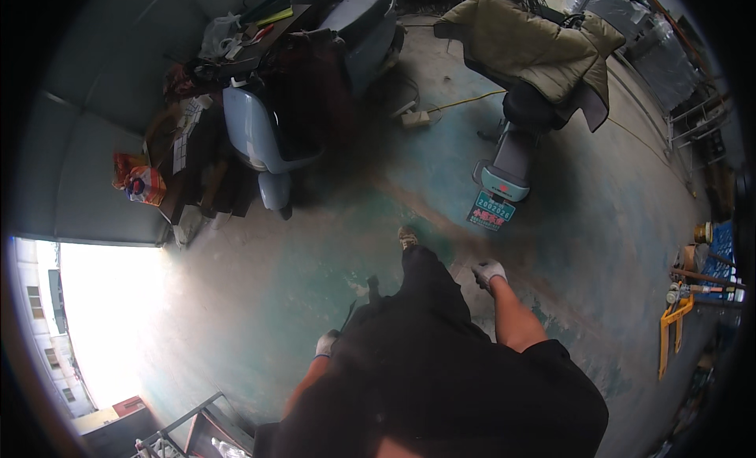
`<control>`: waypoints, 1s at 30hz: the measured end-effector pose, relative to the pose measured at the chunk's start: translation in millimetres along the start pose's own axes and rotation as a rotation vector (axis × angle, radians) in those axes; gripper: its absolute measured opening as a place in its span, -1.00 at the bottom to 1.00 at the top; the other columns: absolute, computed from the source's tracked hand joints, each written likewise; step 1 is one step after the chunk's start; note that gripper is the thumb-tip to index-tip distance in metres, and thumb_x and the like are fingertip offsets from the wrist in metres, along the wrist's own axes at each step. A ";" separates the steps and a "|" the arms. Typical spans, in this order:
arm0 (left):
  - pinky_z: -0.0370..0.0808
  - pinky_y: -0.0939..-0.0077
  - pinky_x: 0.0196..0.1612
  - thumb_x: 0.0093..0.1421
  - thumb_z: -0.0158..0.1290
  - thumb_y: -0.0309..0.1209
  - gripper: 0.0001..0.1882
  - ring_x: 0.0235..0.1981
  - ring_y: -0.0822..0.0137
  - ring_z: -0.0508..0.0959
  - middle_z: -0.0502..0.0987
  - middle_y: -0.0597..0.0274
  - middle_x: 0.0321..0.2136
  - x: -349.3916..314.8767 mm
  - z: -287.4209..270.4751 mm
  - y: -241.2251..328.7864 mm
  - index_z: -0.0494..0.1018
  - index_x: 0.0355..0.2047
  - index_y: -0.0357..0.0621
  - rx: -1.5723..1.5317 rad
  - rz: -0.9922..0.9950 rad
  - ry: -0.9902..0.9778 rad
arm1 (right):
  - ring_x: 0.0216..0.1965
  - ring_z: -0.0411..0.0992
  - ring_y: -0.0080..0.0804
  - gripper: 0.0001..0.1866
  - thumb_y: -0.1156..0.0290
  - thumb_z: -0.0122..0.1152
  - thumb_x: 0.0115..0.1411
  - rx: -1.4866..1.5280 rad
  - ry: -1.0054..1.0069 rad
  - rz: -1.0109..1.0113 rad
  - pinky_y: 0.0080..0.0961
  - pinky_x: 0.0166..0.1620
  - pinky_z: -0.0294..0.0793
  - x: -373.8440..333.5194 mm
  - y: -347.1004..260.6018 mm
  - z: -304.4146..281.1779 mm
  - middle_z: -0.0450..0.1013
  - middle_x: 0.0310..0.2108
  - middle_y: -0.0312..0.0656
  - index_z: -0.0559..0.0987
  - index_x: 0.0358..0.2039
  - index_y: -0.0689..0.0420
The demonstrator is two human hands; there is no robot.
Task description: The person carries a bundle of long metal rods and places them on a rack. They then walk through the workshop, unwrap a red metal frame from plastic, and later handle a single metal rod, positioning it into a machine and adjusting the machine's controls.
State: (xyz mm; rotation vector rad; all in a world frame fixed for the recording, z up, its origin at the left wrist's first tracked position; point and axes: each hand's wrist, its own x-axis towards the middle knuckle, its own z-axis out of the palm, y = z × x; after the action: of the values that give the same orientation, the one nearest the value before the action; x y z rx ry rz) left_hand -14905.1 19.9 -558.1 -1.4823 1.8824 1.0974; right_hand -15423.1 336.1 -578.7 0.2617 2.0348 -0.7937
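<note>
Walking across the workshop floor [299, 300]. Gloved right hand [488, 272] curled loosely, empty. Left hand [326, 344] gripping a dark tool [361, 296], carried low at my side; grip detail unclear.

Open concrete floor [260, 300] lies ahead and to the left of the person's shoe [407, 237], offering free passage. Beyond the shoe, a blue scooter [260, 135] blocks the far left; a second scooter under a padded cover [535, 48] blocks the far right. Between these scooters a floor corridor holds a power strip [415, 118] and yellow cable [472, 100].
</note>
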 end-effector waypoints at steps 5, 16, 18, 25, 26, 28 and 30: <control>0.66 0.10 0.17 0.32 0.23 -0.13 -0.55 0.07 -0.16 0.77 0.78 -0.20 -0.01 -7.7 -48.7 93.5 0.72 0.02 -0.23 -0.127 -0.034 0.153 | -0.37 0.64 -0.37 -0.64 0.17 0.40 0.31 -0.233 0.113 -0.457 -0.33 -0.20 0.64 93.1 -191.9 -15.5 0.70 -0.35 -0.21 0.77 -0.04 0.17; 0.64 0.19 0.17 0.37 0.20 -0.24 -0.61 0.04 -0.03 0.77 0.78 -0.14 -0.03 -25.8 -101.5 248.3 0.70 0.09 -0.21 -0.522 -0.049 0.319 | -0.37 0.70 -0.35 -0.60 0.13 0.43 0.27 -0.616 -0.146 -0.375 -0.33 -0.22 0.69 134.2 -239.5 48.8 0.73 -0.37 -0.15 0.80 -0.08 0.20; 0.64 0.24 0.18 0.35 0.24 -0.25 -0.61 0.02 0.03 0.77 0.79 -0.05 -0.05 -25.6 -74.2 227.7 0.69 0.09 -0.21 -0.588 -0.052 0.343 | -0.28 0.75 -0.26 -0.55 0.08 0.44 0.30 -0.800 -0.213 -0.430 -0.27 -0.15 0.72 114.9 -217.9 53.8 0.77 -0.31 -0.06 0.80 -0.04 0.23; 0.61 0.14 0.26 0.34 0.21 -0.24 -0.59 0.13 -0.10 0.73 0.77 -0.13 0.03 -44.9 -26.7 132.0 0.70 0.10 -0.17 -0.848 -0.218 0.373 | -0.23 0.70 -0.20 -0.57 0.17 0.42 0.29 -0.925 -0.333 -0.181 -0.23 -0.11 0.67 95.5 -187.4 82.5 0.72 -0.24 -0.05 0.76 -0.01 0.25; 0.61 0.16 0.25 0.33 0.21 -0.24 -0.58 0.13 -0.08 0.74 0.77 -0.12 0.03 -48.2 -16.6 112.3 0.69 0.11 -0.17 -0.845 -0.241 0.366 | -0.35 0.63 -0.25 -0.61 0.19 0.40 0.34 -0.941 -0.343 -0.168 -0.24 -0.26 0.63 118.8 -185.0 86.0 0.67 -0.32 -0.12 0.73 0.01 0.24; 0.62 0.19 0.24 0.33 0.21 -0.24 -0.57 0.12 -0.03 0.75 0.78 -0.10 0.03 -38.7 -5.0 67.0 0.69 0.13 -0.18 -0.812 -0.267 0.360 | -0.48 0.56 -0.32 -0.65 0.24 0.37 0.39 -0.884 -0.304 -0.167 -0.27 -0.44 0.58 107.7 -202.1 116.7 0.60 -0.41 -0.20 0.69 0.03 0.23; 0.63 0.21 0.22 0.32 0.21 -0.24 -0.57 0.09 -0.02 0.76 0.79 -0.10 0.01 -41.3 -17.9 32.5 0.71 0.10 -0.21 -0.823 -0.246 0.442 | -0.49 0.54 -0.34 -0.66 0.26 0.35 0.41 -0.754 -0.207 -0.180 -0.31 -0.48 0.55 69.6 -250.7 159.9 0.57 -0.43 -0.22 0.66 0.04 0.23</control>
State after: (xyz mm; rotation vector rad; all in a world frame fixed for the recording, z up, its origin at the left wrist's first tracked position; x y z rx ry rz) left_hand -14922.9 30.4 -506.6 -2.5033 1.4760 1.6219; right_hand -15470.7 34.6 -587.8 -0.4175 2.0227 -0.1057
